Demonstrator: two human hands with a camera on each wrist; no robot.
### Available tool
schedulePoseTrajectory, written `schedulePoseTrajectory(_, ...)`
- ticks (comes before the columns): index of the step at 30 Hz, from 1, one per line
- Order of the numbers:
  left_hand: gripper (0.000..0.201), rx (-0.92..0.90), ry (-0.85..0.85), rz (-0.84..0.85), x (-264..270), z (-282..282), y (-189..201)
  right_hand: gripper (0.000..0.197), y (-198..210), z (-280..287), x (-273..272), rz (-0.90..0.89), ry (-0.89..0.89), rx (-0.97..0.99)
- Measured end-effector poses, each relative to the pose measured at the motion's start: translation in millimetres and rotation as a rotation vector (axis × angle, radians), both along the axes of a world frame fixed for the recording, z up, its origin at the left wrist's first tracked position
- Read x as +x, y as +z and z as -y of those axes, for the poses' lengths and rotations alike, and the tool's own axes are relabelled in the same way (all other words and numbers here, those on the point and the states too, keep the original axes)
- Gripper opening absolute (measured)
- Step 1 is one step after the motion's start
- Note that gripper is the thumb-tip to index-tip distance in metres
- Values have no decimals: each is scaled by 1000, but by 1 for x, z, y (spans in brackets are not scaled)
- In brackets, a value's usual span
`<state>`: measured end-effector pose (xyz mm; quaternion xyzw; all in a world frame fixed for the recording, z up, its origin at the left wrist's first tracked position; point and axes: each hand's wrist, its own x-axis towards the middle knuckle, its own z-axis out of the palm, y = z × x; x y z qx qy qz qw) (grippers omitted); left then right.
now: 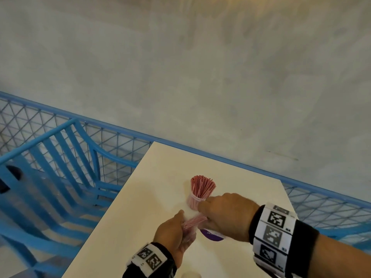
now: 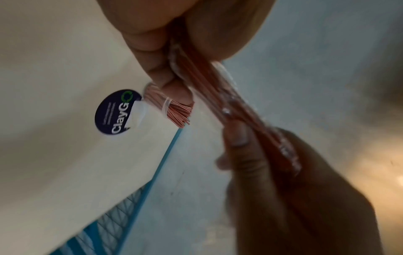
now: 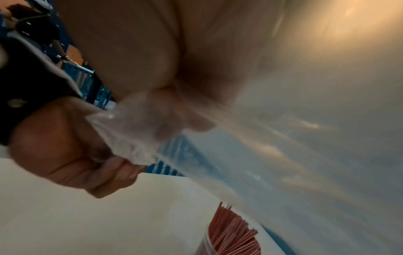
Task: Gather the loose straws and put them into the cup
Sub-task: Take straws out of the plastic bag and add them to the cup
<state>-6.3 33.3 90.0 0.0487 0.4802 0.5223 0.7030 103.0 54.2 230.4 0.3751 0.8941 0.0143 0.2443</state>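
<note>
A clear plastic cup [image 1: 195, 200] stands on the cream table [image 1: 144, 207], packed with thin red straws [image 1: 202, 185] that fan out above its rim. Just in front of it, both hands hold one bundle of red straws [image 1: 193, 221] in a clear plastic wrapper [image 2: 231, 105]. My left hand [image 1: 183, 225] grips the near end of the bundle. My right hand [image 1: 202, 214] pinches the far end, thumb on the wrapper. The right wrist view shows the crinkled wrapper [image 3: 139, 131] stretched between the hands, and the filled cup [image 3: 229, 233] below. The cup [image 2: 172, 108] lies behind my fingers.
A round dark purple ClayGo sticker [image 2: 115, 112] lies on the table under my right hand. A blue slatted chair [image 1: 60, 167] stands left of the table. A blue mesh railing [image 1: 120, 141] runs behind it, close to the table's far edge. A white rim [image 1: 190, 275] shows at the bottom.
</note>
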Motion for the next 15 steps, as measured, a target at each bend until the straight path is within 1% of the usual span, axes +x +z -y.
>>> schedulePoseTrajectory(3,37,59,-151,-141,-3,5,7,47,9,-13,6,15,-59,-45)
schedulePoseTrajectory(6,46,96,-284,-207,-8,11,14,46,14,-22,13,30,-85,-69)
schedulePoseTrajectory(9,52,145,-393,-224,-14,15,19,45,17,-27,14,-13,-131,-113)
schedulePoseTrajectory(11,56,198,-439,-202,-17,17,20,46,19,-31,16,-37,-142,-137)
schedulePoseTrajectory(13,59,279,-476,-179,-20,19,21,47,19,-34,18,-42,-152,-149)
schedulePoseTrajectory(15,60,374,-537,-206,-23,19,22,46,19,-35,21,-31,-156,-150)
